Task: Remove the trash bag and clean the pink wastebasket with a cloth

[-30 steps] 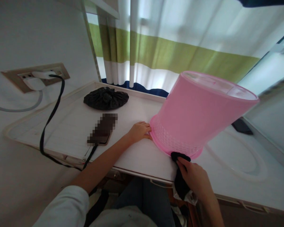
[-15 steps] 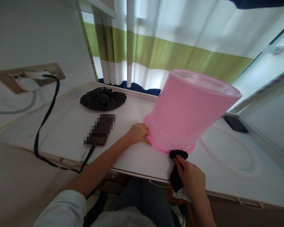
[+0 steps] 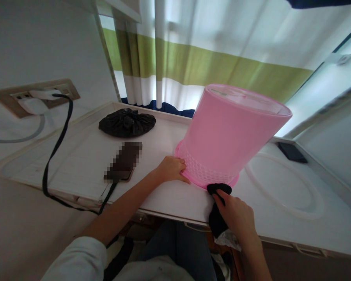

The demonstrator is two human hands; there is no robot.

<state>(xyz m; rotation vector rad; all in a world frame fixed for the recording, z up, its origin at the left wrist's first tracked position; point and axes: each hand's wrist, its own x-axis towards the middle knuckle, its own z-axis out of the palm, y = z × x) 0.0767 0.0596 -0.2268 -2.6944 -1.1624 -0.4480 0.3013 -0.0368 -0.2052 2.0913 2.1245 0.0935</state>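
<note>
A pink plastic bin (image 3: 231, 128) stands on the white desk with its honeycomb-patterned, flanged end down, leaning slightly to the right in view. My left hand (image 3: 172, 169) grips the flange at the bin's lower left, fingers bent over it. At the front of the same flange, my right hand (image 3: 236, 212) pinches a black cloth (image 3: 218, 218) and presses it against the pink edge. Part of the cloth hangs down below my fingers, over the desk's front edge. Beneath it, a piece of clear plastic (image 3: 228, 239) shows near my right wrist.
On the white desk (image 3: 169, 199) lie a knotted black plastic bag (image 3: 127, 123), a blurred phone (image 3: 124, 162) with a black cable (image 3: 48, 160) running to the wall socket (image 3: 43, 95), a whitish ring (image 3: 317, 199) and a dark flat device (image 3: 292, 152). A striped curtain (image 3: 222, 62) hangs behind.
The bin has shifted a little to the left. My right hand and the black cloth have moved slightly left along the flange; my left hand still holds the edge.
</note>
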